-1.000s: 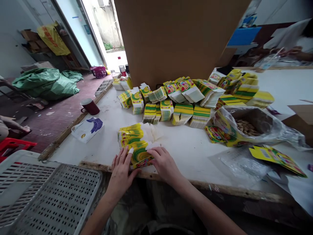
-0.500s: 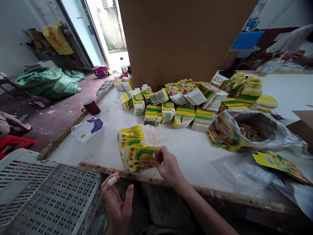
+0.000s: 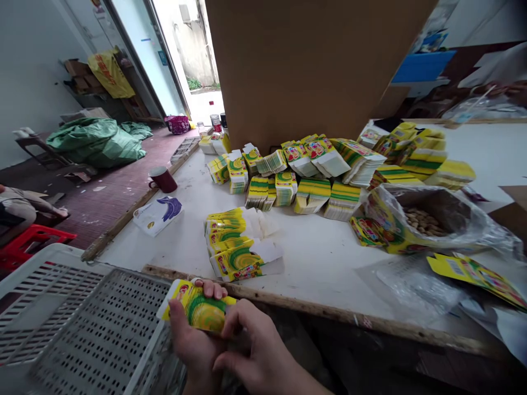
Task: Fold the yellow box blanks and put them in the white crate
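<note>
My left hand (image 3: 193,340) is wrapped around a small yellow and green carton (image 3: 200,307), held in front of the table's edge. A white end flap sticks out at the carton's left end. At the other end, the curled fingers of my right hand (image 3: 259,345) press on the carton, with the thumb lower down. Just beyond lies a fanned row of flat yellow cartons (image 3: 233,255) on the white table (image 3: 313,252), their white flaps pointing right. What the right fingertips grip is partly hidden.
Stacks of flat cartons (image 3: 310,192) line the back, before a large cardboard sheet (image 3: 313,71). At right, an open plastic-lined bag (image 3: 428,219) holds brown pieces. A maroon mug (image 3: 163,180) stands left. A white plastic crate (image 3: 99,323) sits beside me. Another person is at far right.
My right hand has brought a carton from the fanned row down and left to my left hand. The left hand, open before, has closed around it.
</note>
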### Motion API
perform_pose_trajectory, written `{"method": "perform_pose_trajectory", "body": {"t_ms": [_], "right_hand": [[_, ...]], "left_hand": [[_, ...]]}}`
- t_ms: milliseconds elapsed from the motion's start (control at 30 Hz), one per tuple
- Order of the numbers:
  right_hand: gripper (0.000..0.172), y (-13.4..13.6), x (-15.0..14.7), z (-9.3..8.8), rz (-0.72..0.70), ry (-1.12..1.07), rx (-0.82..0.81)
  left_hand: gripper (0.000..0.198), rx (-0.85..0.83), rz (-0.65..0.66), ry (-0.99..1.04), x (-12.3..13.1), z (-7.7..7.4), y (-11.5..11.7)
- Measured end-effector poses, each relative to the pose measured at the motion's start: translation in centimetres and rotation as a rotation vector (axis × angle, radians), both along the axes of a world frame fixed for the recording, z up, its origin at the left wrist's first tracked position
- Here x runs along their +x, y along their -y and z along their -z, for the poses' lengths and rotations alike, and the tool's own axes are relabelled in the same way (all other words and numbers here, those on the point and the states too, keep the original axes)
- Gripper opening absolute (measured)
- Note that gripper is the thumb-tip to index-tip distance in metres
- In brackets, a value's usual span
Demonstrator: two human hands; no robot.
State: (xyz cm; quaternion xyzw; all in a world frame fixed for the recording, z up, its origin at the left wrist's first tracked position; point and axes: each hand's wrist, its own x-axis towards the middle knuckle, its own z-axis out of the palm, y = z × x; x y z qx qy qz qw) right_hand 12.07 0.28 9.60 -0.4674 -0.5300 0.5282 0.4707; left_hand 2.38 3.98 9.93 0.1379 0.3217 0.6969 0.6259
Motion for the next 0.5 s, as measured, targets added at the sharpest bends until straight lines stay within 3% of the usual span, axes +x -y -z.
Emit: {"method": "perform_pose_trajectory", "body": {"t_ms": [100,200,367,500], "right_hand": [[0.04,-0.6,0.4,0.2,0.03,-0.119,-0.138],[0.036,-1.1,1.3,0.2,0.003,-0.255,-0.127],[0.034,-0.9,2.1,0.0,-0.079,-0.434,-0.116],[0.031,-0.9,2.7,0.4,0.005,-0.302,-0.06]], "left_hand": [[0.06,-0.021,-0.022,-0.133,-0.1,0.9,0.6],[0.077,-0.021,0.028,-0.265,-0.3,1.6,1.3],[0.047,-0.089,0.067,-0.295,0.4,2.0,2.0],[0.039,-0.09,0.018,-0.275,0.8,2.6,2.0]]}}
